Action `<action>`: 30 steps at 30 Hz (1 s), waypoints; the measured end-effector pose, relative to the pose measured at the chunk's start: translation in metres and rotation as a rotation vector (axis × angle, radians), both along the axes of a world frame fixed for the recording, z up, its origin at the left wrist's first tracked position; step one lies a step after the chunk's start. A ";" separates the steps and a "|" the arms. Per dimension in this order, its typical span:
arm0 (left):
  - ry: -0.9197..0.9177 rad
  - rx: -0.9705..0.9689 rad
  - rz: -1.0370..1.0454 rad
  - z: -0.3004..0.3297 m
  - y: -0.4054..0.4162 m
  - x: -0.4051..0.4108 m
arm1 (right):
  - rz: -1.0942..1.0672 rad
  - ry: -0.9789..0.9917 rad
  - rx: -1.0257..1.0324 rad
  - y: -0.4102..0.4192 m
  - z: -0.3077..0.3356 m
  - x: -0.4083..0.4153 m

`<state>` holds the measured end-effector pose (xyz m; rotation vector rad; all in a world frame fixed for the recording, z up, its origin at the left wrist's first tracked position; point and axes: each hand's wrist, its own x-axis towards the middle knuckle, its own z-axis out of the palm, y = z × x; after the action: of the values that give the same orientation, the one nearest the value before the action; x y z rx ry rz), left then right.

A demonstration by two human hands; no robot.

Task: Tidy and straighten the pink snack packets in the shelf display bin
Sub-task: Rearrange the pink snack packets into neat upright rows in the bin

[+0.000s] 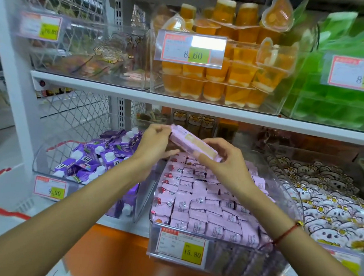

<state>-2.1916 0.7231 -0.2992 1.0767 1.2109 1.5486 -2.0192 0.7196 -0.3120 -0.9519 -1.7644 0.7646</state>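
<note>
Holding: both hands grip one pink packet [194, 144] in the air, above the back of the pink bin.
Purple cartons [97, 155]: piled loosely in a clear bin at the lower left, white caps pointing several ways; a price tag [49, 188] reading 9.90 hangs on its front.
Left hand [155, 145]: fingers and thumb pinch the upper left end of the lifted packet.
Lifted packet: long and narrow, tilted so its left end sits higher than its right; a pale yellow patch shows on its face.
Right hand [222, 158]: fingers curled round the lower right end of the same packet; a red string bracelet [285, 233] circles the wrist.
Pink packets [207, 201]: fill the clear bin [295, 207] on the lower shelf, packed in rows, with a column of red-printed ends along the left side.
Bin tag [182, 247]: fixed to the front wall of the pink bin, reading 15.80.
Upper shelf [137, 94]: a clear bin of orange jelly cups [231, 81] sits above the hands, with a tag reading 8.60; green packs [333, 96] stand to its right.
Lower right: white packets with bear faces [328, 204] lie in the neighbouring bin, just beside the pink one.
</note>
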 end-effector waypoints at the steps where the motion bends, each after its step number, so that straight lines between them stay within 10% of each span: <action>1: 0.173 0.037 -0.030 0.001 0.000 -0.007 | 0.002 0.108 -0.162 -0.002 0.003 0.001; 6: 0.595 0.276 -0.423 0.011 -0.008 -0.029 | 0.076 0.350 -0.655 -0.003 0.012 0.007; 10: 0.676 0.319 -0.359 0.007 -0.006 -0.035 | 0.176 0.407 -0.768 -0.002 0.010 0.008; 15: 0.557 0.257 -0.266 -0.007 -0.005 -0.025 | 0.235 0.504 -0.608 0.001 0.009 0.006; 20: 0.613 0.284 0.113 -0.036 -0.032 -0.015 | -0.147 0.516 -0.404 0.010 0.001 -0.003; 24: 0.799 0.095 0.067 -0.063 -0.060 -0.020 | -0.446 0.167 -0.179 0.030 -0.006 -0.006; 30: 0.907 0.115 0.111 -0.063 -0.063 -0.018 | -0.282 -0.543 0.104 0.050 0.004 -0.010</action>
<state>-2.2096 0.6599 -0.3618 1.9225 1.7968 1.2221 -2.0297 0.7696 -0.3079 -1.3916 -2.0381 0.2378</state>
